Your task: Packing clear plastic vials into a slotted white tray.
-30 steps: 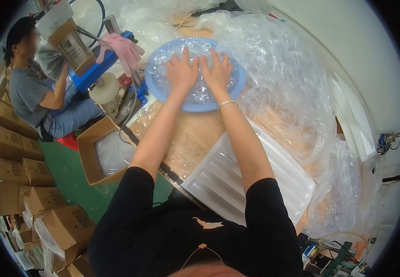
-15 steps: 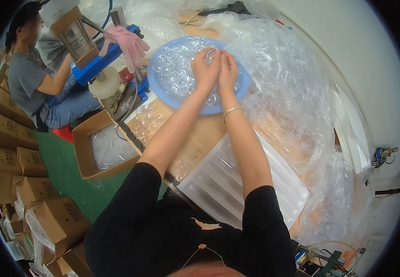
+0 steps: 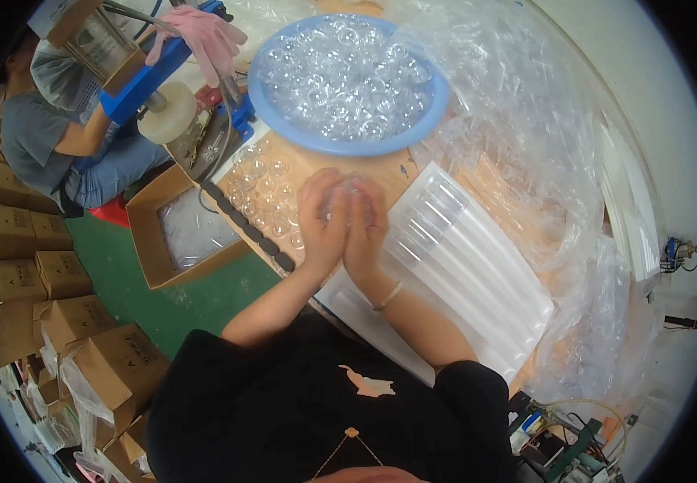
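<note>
My left hand and my right hand are cupped together over the wooden tabletop, fingers curled round a handful of clear round plastic pieces. How many they hold is hidden. Beyond them stands a blue oval basin, heaped with clear plastic domes of the same look. Several clear round pieces lie loose on the wood just left of my left hand. Beside my right hand is a white ridged tray, with some clear thin pieces on its far end. My right forearm crosses the tray.
Clear plastic bags are piled at the right. At the left are a blue-armed press with pink gloves on it, an open carton of clear thin pieces, and a seated person. Stacked cartons line the floor.
Both hands have come out of the basin toward me, together, with clear round pieces in them. The view has shifted, so the basin appears higher up.
</note>
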The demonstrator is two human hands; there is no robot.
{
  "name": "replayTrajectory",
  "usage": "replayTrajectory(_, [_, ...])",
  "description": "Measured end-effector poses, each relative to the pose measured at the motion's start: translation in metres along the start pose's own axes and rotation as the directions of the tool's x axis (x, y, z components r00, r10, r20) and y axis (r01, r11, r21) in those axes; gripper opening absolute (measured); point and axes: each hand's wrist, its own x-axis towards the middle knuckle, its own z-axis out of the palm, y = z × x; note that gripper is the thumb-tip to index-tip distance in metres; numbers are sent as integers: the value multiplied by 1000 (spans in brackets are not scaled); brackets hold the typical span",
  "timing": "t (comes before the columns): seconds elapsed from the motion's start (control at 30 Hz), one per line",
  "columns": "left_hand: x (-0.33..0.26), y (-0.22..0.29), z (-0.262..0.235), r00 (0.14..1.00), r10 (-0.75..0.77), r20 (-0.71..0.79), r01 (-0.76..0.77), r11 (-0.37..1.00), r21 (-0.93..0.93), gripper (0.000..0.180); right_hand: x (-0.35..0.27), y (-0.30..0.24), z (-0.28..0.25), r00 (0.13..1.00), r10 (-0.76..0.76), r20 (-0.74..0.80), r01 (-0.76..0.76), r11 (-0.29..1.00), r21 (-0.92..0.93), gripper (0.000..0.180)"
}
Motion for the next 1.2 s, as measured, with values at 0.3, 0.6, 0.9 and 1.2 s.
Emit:
replayTrajectory(0.3, [29, -46, -24, 995, -53, 79, 40, 987, 156, 27, 29, 44, 22, 965, 166, 202, -161, 986, -43, 36])
replayTrajectory(0.6, [94, 8, -37, 834, 445, 325, -548, 736, 398, 24, 25, -33, -58, 766, 398, 504, 373, 363, -854, 37])
replayTrajectory(0.9, [151, 21, 36, 697, -186, 693, -495, 574, 652, 69, 25, -33, -95, 818, -47, 574, 490, 579, -651, 35])
replayTrajectory(1.2, [158, -6, 49, 711, -51, 702, -618, 431, 657, 56, -27, -69, -154, 870, 31, 492, 364, 631, -685, 29])
